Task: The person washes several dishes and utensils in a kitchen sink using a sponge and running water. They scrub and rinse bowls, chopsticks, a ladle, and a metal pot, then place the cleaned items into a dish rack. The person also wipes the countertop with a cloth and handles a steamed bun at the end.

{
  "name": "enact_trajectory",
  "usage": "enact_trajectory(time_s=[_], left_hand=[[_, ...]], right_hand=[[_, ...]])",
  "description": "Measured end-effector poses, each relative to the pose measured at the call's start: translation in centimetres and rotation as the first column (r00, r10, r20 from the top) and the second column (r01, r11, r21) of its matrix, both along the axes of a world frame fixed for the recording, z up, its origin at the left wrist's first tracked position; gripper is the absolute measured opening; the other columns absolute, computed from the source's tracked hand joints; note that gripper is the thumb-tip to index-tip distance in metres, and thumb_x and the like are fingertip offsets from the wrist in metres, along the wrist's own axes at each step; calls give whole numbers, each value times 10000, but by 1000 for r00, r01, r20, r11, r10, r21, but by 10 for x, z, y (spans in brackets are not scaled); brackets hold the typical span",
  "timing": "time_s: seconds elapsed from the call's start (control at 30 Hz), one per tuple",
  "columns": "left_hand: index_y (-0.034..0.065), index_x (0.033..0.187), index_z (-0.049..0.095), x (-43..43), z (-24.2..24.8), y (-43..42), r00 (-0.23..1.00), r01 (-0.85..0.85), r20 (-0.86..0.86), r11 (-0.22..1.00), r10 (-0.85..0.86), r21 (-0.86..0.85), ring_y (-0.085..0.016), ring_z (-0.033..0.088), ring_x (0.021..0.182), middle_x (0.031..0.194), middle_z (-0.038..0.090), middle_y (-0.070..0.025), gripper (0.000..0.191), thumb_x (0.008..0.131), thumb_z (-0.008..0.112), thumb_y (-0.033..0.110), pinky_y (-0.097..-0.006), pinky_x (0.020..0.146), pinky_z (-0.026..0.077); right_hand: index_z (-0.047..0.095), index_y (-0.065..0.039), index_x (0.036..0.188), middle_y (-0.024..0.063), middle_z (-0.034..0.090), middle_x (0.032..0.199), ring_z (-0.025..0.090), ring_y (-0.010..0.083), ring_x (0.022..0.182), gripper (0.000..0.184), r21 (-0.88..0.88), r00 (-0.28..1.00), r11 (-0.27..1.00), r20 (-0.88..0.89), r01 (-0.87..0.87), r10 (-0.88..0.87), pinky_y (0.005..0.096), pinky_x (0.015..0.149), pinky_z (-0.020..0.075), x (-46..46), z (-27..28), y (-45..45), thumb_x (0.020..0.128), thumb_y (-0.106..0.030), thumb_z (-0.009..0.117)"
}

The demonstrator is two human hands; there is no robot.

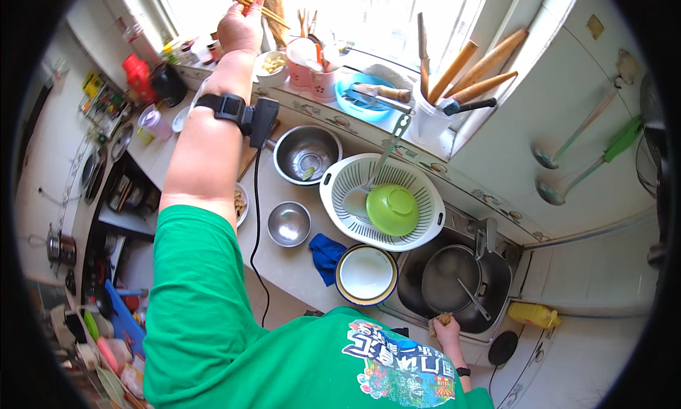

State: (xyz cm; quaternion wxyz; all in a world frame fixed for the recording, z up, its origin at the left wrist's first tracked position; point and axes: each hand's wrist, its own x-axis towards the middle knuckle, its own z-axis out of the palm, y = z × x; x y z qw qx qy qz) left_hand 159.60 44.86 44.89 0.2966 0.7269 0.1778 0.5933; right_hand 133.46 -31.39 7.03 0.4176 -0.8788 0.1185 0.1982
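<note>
My left hand (240, 28) reaches up to the window sill and grips a pair of wooden chopsticks (274, 18). Just below and to its right, a white bowl (270, 79) holds pale pieces that look like peeled garlic. Beside it are pinkish utensil cups (323, 84) with a white spoon and other utensils. At the near edge of the sink (503, 297), my right hand (448, 332) holds a brown scrubber (439, 319). A pan of cloudy water (449, 278) sits in the basin, with a metal-handled utensil (472, 298) leaning in it.
A white colander (340, 175) holds an upturned green bowl (393, 209) and a slotted turner. Around it are steel bowls (289, 224), stacked enamel basins (367, 273) and a blue cloth (325, 257). A black cable (257, 207) hangs from my left wrist device. Rolling pins (487, 63) stand on the sill.
</note>
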Motion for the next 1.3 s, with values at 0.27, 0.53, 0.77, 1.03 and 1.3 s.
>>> enact_trajectory(time_s=[0.27,0.53,0.77,1.03,1.3], left_hand=[[65,1113,687,82,-44,20,764,-135,-620,984,179,118,-381,653,1053,1087,692,-213,417,914,603,422,-452,904,511],[76,1223,645,112,-100,81,394,15,-905,983,163,184,-249,637,1057,1197,665,-122,383,956,575,340,-388,915,497],[40,1247,622,24,-100,46,826,211,-476,948,-303,-237,-151,632,1004,1146,671,-82,326,978,580,218,-330,902,498],[11,1195,645,-144,-161,-297,274,494,-155,277,-949,-824,-99,647,867,998,692,-49,297,968,615,200,-233,778,517],[39,1310,520,-145,-310,-508,230,-238,220,-274,-948,-932,-229,636,1033,1130,645,-121,366,999,527,233,-362,915,524]], right_hand=[[644,7,923,116,703,857,672,213,786,240,-95,985,981,-5,170,-171,365,739,537,-66,33,14,791,-167,744],[658,-4,1038,198,710,982,690,335,955,413,-270,969,932,13,240,-245,429,849,534,-83,45,12,791,-320,756],[648,4,1092,184,706,1006,678,341,958,402,-48,956,955,47,291,-289,411,841,527,-36,21,-16,818,-279,728],[643,-16,1095,228,607,1184,616,405,1051,338,-520,980,850,111,-85,166,463,916,515,103,18,-70,812,-201,649],[709,10,1003,195,709,1028,711,319,893,356,-304,718,785,-653,-540,241,404,750,571,152,-24,-142,699,-171,743]])
